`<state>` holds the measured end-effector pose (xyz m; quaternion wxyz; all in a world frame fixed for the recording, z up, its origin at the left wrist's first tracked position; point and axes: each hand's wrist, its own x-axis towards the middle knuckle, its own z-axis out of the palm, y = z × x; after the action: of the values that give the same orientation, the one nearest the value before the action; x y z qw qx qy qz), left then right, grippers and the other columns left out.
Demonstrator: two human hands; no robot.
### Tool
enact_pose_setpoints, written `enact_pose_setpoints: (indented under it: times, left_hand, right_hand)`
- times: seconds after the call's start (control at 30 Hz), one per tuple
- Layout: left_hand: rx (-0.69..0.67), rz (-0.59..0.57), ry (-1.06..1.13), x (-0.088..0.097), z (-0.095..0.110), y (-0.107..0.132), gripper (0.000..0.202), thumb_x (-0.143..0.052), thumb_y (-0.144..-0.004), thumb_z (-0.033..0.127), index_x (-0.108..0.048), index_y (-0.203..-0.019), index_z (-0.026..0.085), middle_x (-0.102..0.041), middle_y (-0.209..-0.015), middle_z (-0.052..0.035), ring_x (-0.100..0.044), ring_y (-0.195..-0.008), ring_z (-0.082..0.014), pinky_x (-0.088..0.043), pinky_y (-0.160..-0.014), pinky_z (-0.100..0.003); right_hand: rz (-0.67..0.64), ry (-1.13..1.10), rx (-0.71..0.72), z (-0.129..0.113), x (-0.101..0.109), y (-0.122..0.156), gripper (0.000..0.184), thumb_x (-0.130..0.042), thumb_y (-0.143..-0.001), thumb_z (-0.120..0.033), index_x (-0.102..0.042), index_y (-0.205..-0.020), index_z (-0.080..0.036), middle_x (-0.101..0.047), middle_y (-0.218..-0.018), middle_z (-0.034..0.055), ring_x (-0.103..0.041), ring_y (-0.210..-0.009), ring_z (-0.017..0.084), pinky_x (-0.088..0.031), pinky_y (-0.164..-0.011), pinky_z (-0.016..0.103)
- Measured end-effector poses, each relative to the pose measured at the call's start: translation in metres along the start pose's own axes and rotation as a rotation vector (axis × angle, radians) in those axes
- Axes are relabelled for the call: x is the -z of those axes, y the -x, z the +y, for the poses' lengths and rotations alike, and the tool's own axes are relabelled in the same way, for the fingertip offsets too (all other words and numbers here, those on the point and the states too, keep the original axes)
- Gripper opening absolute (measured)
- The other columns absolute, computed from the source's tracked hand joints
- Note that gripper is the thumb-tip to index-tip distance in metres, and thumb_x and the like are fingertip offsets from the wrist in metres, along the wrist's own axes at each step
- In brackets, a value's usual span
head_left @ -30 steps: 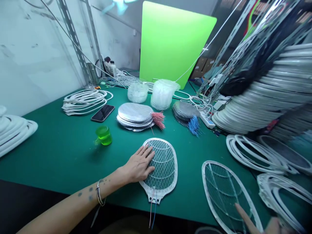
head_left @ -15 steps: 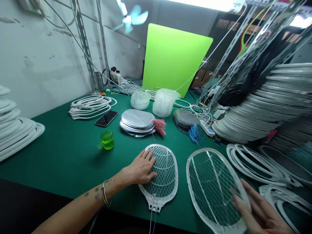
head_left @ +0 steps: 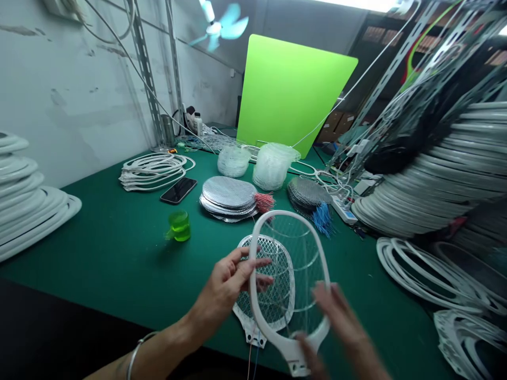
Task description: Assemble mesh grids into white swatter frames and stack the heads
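Note:
A white racket frame [head_left: 324,258] with thin cross ribs is held up, tilted, between both hands. My left hand [head_left: 232,277] pinches its left rim, the fingers reaching behind and through the opening. Blurred by motion, my right hand [head_left: 344,327] grips the lower right side near the short neck. Behind and below, a second racket frame [head_left: 291,279] lies on the table, partly hidden by the held one and my left hand. It carries a metal mesh [head_left: 273,253], and a pink and a blue wire run down from its neck.
Mesh discs with red wires [head_left: 227,192] and others with blue wires [head_left: 307,192] are stacked ahead. A green cup-like container [head_left: 179,227] and a phone [head_left: 179,190] lie left. Tall stacks of white frames [head_left: 447,163] stand right, with more frames [head_left: 31,211] at far left.
My right hand has brought the racket frame from the right over the one on the table, turning it. My left hand has lifted off the mesh and taken the held frame's left rim.

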<state>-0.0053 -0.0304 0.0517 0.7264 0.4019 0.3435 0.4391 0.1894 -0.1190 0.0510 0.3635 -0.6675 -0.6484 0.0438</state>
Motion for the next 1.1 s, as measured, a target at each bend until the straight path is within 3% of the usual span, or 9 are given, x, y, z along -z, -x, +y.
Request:
enact_pose_setpoints:
  times: [0.07,0.17,0.27,0.37,0.5,0.67,1.1]
  left_hand:
    - [0.043,-0.02,-0.022,0.02,0.001,-0.007,0.033,-0.058,-0.093,0.037,-0.055,-0.118,0.016,-0.064,-0.124,-0.014,-0.071,-0.09,-0.0208,-0.058,-0.082,-0.034]
    - [0.151,-0.043,-0.058,0.044,-0.002,-0.02,0.029,-0.06,-0.092,0.033,-0.056,-0.113,0.013,-0.069,-0.113,-0.0151,-0.071,-0.084,-0.0186,-0.058,-0.077,-0.031]
    - [0.196,0.027,-0.131,0.055,-0.013,-0.035,0.031,-0.061,-0.09,0.035,-0.056,-0.11,0.012,-0.071,-0.104,-0.0138,-0.071,-0.078,-0.0177,-0.057,-0.075,-0.031]
    - [0.163,0.156,-0.347,0.059,-0.025,-0.045,0.031,-0.065,-0.084,0.039,-0.061,-0.099,0.012,-0.073,-0.093,-0.01,-0.07,-0.078,-0.0191,-0.055,-0.074,-0.03]
    - [0.061,0.292,-0.709,0.064,-0.039,-0.052,0.04,-0.057,-0.084,0.05,-0.068,-0.09,0.012,-0.073,-0.082,-0.007,-0.068,-0.074,-0.02,-0.052,-0.063,-0.026]
    - [0.074,0.415,-0.891,0.066,-0.043,-0.054,0.033,-0.055,-0.085,0.045,-0.072,-0.092,0.017,-0.075,-0.094,-0.0072,-0.069,-0.086,-0.0232,-0.049,-0.068,-0.027]
    - [0.18,0.511,-1.275,0.048,-0.036,-0.057,0.026,-0.055,-0.086,0.043,-0.075,-0.081,0.027,-0.076,-0.088,-0.0038,-0.068,-0.082,-0.0273,-0.041,-0.065,-0.031]
  right_hand:
    - [0.093,-0.031,-0.318,0.026,0.001,-0.013,0.077,-0.063,-0.079,-0.057,-0.038,-0.146,-0.029,-0.046,-0.145,0.0072,-0.053,-0.122,0.038,-0.062,-0.072,0.043]
    - [-0.084,-0.387,-0.732,0.053,-0.018,-0.03,0.073,-0.063,-0.075,-0.063,-0.056,-0.132,-0.019,-0.062,-0.128,0.0144,-0.068,-0.097,0.035,-0.062,-0.06,0.036]
    - [-0.168,-0.672,-0.868,0.06,-0.042,-0.036,0.062,-0.076,-0.062,-0.058,-0.07,-0.108,-0.018,-0.07,-0.112,0.0123,-0.07,-0.088,0.034,-0.062,-0.061,0.038]
    - [-0.129,-0.712,-0.869,0.06,-0.054,-0.035,0.058,-0.08,-0.058,-0.054,-0.072,-0.102,-0.018,-0.072,-0.106,0.0111,-0.07,-0.086,0.034,-0.062,-0.058,0.038]
    - [-0.106,-0.696,-0.799,0.067,-0.06,-0.032,0.059,-0.079,-0.062,-0.052,-0.071,-0.108,-0.016,-0.073,-0.106,0.0108,-0.069,-0.091,0.033,-0.062,-0.066,0.038]
    - [-0.17,-0.633,-0.745,0.077,-0.069,-0.029,0.059,-0.074,-0.069,-0.053,-0.068,-0.115,-0.016,-0.072,-0.109,0.0108,-0.068,-0.095,0.032,-0.06,-0.074,0.04]
    - [-0.159,-0.094,-0.632,0.07,-0.063,-0.037,0.047,-0.058,-0.078,-0.058,-0.073,-0.108,-0.025,-0.073,-0.103,0.0066,-0.067,-0.093,0.029,-0.05,-0.08,0.039]
